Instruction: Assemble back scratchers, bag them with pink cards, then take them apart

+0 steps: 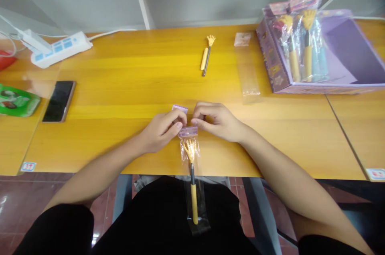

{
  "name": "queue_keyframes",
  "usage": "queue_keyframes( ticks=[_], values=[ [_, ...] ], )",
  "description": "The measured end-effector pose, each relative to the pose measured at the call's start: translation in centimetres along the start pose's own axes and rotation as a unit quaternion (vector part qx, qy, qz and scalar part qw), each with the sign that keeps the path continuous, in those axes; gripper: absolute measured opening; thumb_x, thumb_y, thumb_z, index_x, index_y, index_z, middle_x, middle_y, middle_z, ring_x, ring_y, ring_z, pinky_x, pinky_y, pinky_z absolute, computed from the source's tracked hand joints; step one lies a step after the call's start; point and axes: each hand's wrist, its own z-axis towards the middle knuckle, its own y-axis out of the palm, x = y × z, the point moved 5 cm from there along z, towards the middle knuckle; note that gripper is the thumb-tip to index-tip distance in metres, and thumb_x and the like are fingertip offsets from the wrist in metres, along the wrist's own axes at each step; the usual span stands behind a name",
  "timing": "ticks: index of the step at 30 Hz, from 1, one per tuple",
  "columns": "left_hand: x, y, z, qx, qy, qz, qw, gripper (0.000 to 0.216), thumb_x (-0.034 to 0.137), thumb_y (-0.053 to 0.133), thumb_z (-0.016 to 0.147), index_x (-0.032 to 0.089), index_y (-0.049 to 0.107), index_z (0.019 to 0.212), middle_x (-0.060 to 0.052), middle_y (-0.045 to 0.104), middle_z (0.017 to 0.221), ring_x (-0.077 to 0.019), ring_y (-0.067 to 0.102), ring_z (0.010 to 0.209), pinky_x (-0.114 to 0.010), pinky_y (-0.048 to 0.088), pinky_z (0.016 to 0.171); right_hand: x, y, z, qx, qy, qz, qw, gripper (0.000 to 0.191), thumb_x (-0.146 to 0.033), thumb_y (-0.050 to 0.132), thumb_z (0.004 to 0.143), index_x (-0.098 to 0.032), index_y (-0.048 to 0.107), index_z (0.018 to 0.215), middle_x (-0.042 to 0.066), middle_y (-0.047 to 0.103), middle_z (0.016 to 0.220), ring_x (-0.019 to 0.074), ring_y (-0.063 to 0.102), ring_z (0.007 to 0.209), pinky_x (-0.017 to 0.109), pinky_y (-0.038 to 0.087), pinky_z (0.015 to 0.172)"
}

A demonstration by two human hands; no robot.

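My left hand (pixel 164 128) and my right hand (pixel 217 120) pinch the purple top flap of a clear plastic bag (pixel 189 131) at the near edge of the yellow table (pixel 126 86). Inside the bag is a yellow hand-shaped back scratcher (pixel 192 175) with a metal shaft; its handle hangs over the table edge above my lap. A second, unbagged back scratcher (pixel 207 57) lies farther back at the table's middle. An empty clear bag (pixel 247 68) with a pink header lies to its right.
A purple cardboard box (pixel 351 52) at the back right holds several bagged scratchers (pixel 300 42). A black phone (pixel 59 100) lies at the left, a green packet (pixel 16 102) beside it. A white power strip (pixel 61 48) sits at the back left.
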Motion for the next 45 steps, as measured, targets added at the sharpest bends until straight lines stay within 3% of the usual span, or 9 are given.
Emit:
queue_keyframes(
  ticks=[2,7,14,25,33,37,40,43,45],
  values=[
    [0.0,0.1,0.1,0.000,-0.010,0.002,1.000,0.024,0.038,0.045,0.112,0.022,0.062,0.106,0.000,0.068,0.087,-0.0138,0.061,0.072,-0.028,0.050,0.069,0.3,0.3,0.0,-0.020,0.009,0.008,1.000,0.023,-0.038,0.069,0.105,-0.021,0.068,0.089,0.001,0.066,0.084,0.0145,0.058,0.074,0.029,0.045,0.069],
    [-0.4,0.7,0.5,0.002,-0.053,-0.010,0.999,0.005,0.027,0.063,0.102,0.022,0.061,0.101,0.004,0.065,0.078,-0.0112,0.060,0.065,-0.024,0.047,0.061,0.7,0.9,-0.1,-0.077,0.034,0.035,0.996,0.022,-0.040,0.073,0.103,-0.020,0.069,0.094,0.003,0.072,0.091,0.0141,0.062,0.076,0.027,0.048,0.070],
    [-0.5,1.0,0.6,-0.017,-0.066,-0.033,0.997,0.007,0.021,0.067,0.097,0.023,0.061,0.101,0.005,0.067,0.078,-0.0104,0.062,0.066,-0.023,0.051,0.064,0.8,1.6,-0.3,-0.118,0.027,0.034,0.992,0.021,-0.038,0.077,0.100,-0.019,0.070,0.093,0.000,0.071,0.084,0.0118,0.060,0.070,0.025,0.045,0.066],
    [-1.4,1.1,0.5,-0.079,-0.073,-0.049,0.993,0.015,0.028,0.070,0.103,0.023,0.062,0.114,-0.002,0.077,0.101,-0.0151,0.074,0.087,-0.029,0.058,0.078,1.1,1.1,-0.7,-0.163,0.077,0.010,0.983,0.017,-0.035,0.075,0.101,-0.019,0.076,0.102,0.000,0.074,0.086,0.0109,0.059,0.069,0.025,0.042,0.064],
    [-1.5,3.3,-0.7,-0.133,-0.202,-0.216,0.946,0.073,0.038,0.090,0.087,0.024,0.045,0.142,-0.012,0.079,0.120,-0.0249,0.080,0.097,-0.038,0.062,0.083,2.1,1.4,-1.6,-0.205,0.201,0.227,0.931,0.026,-0.040,0.076,0.099,-0.017,0.069,0.107,0.000,0.074,0.084,0.0134,0.071,0.073,0.027,0.054,0.071],
    [-2.0,3.5,-0.9,-0.095,-0.212,-0.191,0.954,0.068,0.037,0.094,0.081,0.024,0.055,0.136,-0.013,0.075,0.126,-0.0279,0.077,0.105,-0.039,0.062,0.084,2.1,1.2,-1.6,-0.196,0.245,0.284,0.906,0.037,-0.049,0.078,0.097,-0.018,0.063,0.110,-0.001,0.072,0.078,0.0115,0.067,0.065,0.026,0.056,0.066],
    [-2.7,2.9,-0.5,-0.054,-0.217,-0.261,0.939,0.065,0.035,0.095,0.079,0.023,0.058,0.131,-0.009,0.075,0.117,-0.0250,0.076,0.099,-0.036,0.063,0.080,1.8,1.5,-1.9,-0.266,0.300,0.293,0.868,0.050,-0.053,0.086,0.089,-0.017,0.062,0.114,0.000,0.074,0.085,0.0102,0.066,0.061,0.024,0.054,0.058],
    [-3.5,0.8,0.3,0.048,-0.222,-0.333,0.915,0.063,0.032,0.098,0.075,0.021,0.060,0.124,-0.005,0.074,0.106,-0.0195,0.073,0.086,-0.029,0.059,0.068,1.1,2.2,-2.2,-0.360,0.299,0.289,0.835,0.055,-0.056,0.091,0.083,-0.016,0.064,0.108,0.001,0.074,0.088,0.0107,0.067,0.064,0.022,0.052,0.057],
    [-3.9,-1.0,0.7,0.150,-0.215,-0.354,0.898,0.060,0.031,0.099,0.072,0.018,0.063,0.118,-0.004,0.074,0.102,-0.0163,0.070,0.082,-0.025,0.055,0.064,0.9,2.5,-1.8,-0.360,0.251,0.247,0.864,0.050,-0.057,0.090,0.083,-0.017,0.067,0.103,0.000,0.073,0.085,0.0116,0.067,0.071,0.022,0.051,0.061]
  ],
)
